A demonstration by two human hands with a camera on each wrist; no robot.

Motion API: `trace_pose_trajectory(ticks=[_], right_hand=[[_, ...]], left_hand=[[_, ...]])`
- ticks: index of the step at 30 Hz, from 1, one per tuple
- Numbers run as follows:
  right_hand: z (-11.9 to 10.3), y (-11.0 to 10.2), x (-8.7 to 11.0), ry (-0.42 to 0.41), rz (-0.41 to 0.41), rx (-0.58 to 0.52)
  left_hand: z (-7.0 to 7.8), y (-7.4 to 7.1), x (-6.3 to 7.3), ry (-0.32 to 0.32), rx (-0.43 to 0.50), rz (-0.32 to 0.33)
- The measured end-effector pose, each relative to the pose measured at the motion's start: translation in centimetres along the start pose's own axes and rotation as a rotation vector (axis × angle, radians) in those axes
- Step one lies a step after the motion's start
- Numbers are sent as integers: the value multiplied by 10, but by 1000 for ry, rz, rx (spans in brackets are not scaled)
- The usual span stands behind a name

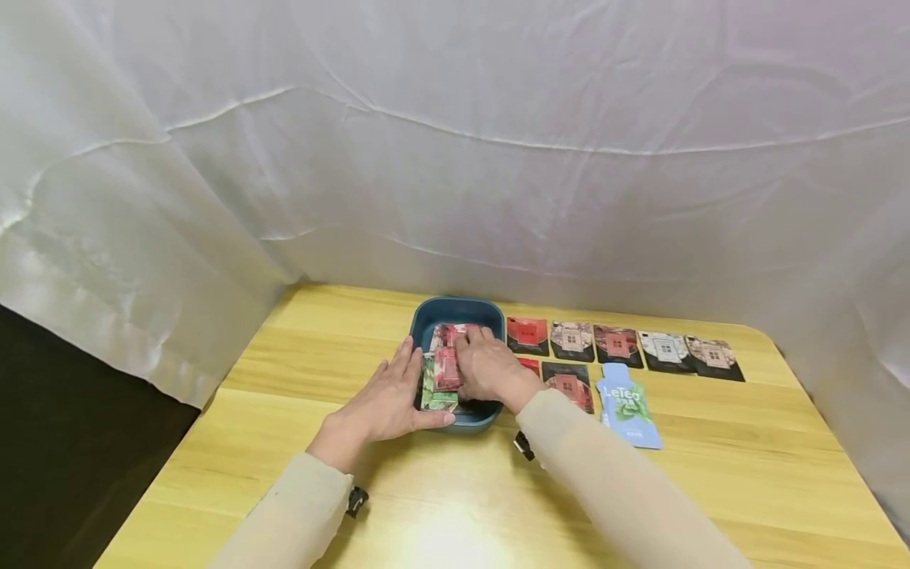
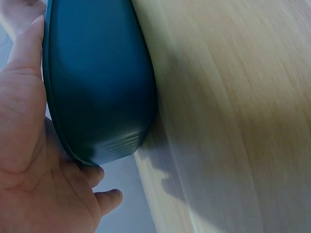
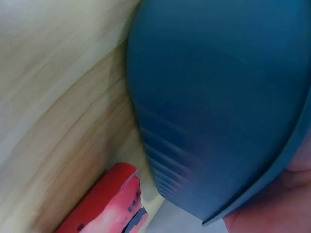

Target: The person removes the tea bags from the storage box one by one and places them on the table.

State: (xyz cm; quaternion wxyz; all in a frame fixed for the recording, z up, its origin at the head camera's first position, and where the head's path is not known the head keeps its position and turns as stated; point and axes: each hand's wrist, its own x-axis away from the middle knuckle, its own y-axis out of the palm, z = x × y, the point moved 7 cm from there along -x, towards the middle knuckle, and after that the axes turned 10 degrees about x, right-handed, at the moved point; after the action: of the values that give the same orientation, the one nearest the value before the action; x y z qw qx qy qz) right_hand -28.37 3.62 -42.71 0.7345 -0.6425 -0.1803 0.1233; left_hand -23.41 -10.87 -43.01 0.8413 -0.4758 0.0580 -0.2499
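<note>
A dark blue plastic tub (image 1: 459, 303) holds several flat printed sachets. Among them are a red sachet (image 1: 446, 370) and, lower down, a green sachet (image 1: 437, 397). My left hand (image 1: 380, 401) rests on the tub's left side, fingers extended along the rim and thumb across the near corner. In the left wrist view the palm lies against the rim of the tub (image 2: 102, 73). My right hand (image 1: 492, 368) reaches in over the right rim, its bent fingers on the red sachet's right edge; the fingertips are partly hidden. The right wrist view shows the tub's outer wall (image 3: 218, 97).
Right of the tub, a back row of dark square sachets (image 1: 618, 344) lies on the wooden table (image 1: 298, 356). A second row holds another sachet (image 1: 569, 386) and a light blue LeTea pouch (image 1: 629, 407). One red sachet (image 3: 109, 206) lies close beside the tub. White cloth (image 1: 498, 197) hangs behind.
</note>
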Motion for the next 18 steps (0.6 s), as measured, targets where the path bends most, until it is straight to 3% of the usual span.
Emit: trace_pose_trajectory(ticks=[7, 18], right_hand=[[3, -12, 4, 19, 110, 48], [26, -50, 31, 24, 179, 57]], left_hand=[[-1, -1, 1, -6, -4, -10], [1, 1, -1, -9, 19, -7]])
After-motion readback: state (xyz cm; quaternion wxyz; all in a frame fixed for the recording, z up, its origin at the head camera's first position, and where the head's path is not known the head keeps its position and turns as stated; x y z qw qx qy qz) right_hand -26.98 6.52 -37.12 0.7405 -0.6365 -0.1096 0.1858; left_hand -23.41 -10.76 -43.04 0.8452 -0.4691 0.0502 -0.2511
